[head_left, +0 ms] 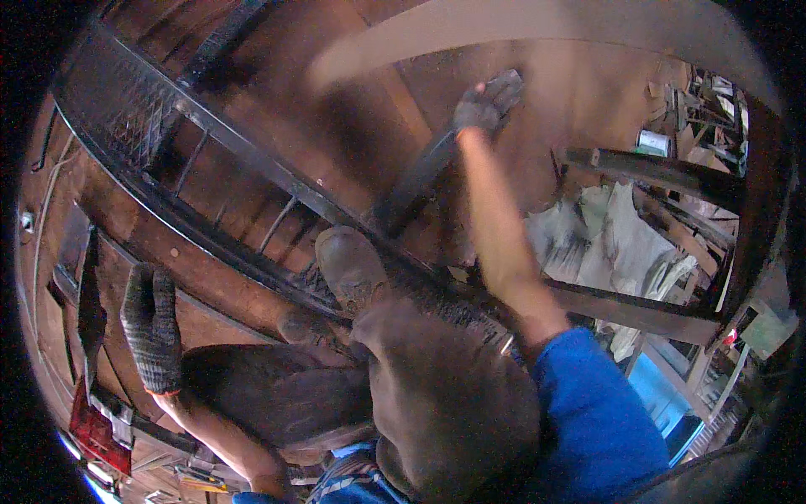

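My left hand (154,332), in a dark grey knitted glove with an orange cuff, is at the left beside my bent knee. Its fingers are stretched out and nothing shows in them. My right hand (475,114), gloved as well, reaches far forward over the upper end of a dark metal bar (424,172). Its fingers are closed around or pressed on a small greyish piece (507,81), too blurred to name. A long black metal frame (243,139) with crossbars and a mesh panel (113,97) runs diagonally in front of me, and the bar meets it.
My shoe (348,265) stands against the frame. Crumpled whitish sheeting (600,235) lies at the right between dark beams (663,172), near a can (653,143) and scrap. A blurred pale curved shape (470,29) crosses the top. A red object (96,433) is at lower left.
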`<control>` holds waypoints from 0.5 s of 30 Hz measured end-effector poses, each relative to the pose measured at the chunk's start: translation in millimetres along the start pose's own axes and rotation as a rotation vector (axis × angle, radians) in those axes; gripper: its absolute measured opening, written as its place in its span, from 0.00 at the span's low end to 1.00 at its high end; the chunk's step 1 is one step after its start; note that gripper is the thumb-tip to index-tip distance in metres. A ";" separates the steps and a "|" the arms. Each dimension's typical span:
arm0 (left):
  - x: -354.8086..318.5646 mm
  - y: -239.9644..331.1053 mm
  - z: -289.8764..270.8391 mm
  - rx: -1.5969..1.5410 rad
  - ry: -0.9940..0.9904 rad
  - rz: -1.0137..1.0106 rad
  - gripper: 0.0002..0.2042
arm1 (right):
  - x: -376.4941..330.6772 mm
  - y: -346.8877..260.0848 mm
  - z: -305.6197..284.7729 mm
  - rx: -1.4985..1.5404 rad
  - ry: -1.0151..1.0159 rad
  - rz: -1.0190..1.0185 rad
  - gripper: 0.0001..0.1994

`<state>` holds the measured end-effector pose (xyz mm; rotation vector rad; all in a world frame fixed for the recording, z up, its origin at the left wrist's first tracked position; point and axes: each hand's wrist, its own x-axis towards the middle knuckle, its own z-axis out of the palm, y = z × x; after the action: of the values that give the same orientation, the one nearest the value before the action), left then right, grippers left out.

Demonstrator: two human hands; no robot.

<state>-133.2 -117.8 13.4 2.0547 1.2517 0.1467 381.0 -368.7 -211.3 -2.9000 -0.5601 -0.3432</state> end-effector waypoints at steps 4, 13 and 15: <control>6.8 11.5 -4.2 0.044 -0.071 -0.019 0.10 | 8.2 -7.7 -19.3 0.179 -0.321 0.208 0.35; 21.3 12.9 6.8 0.069 -0.105 -0.105 0.16 | -6.7 1.1 -11.6 0.222 -0.291 0.108 0.34; 30.4 7.5 16.4 0.151 -0.166 -0.030 0.17 | 16.3 26.3 -6.0 0.099 -0.265 -0.029 0.34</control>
<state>-104.5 -103.6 -1.9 2.1261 1.2214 -0.1339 404.7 -388.5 -204.6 -2.8611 -0.6383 0.0663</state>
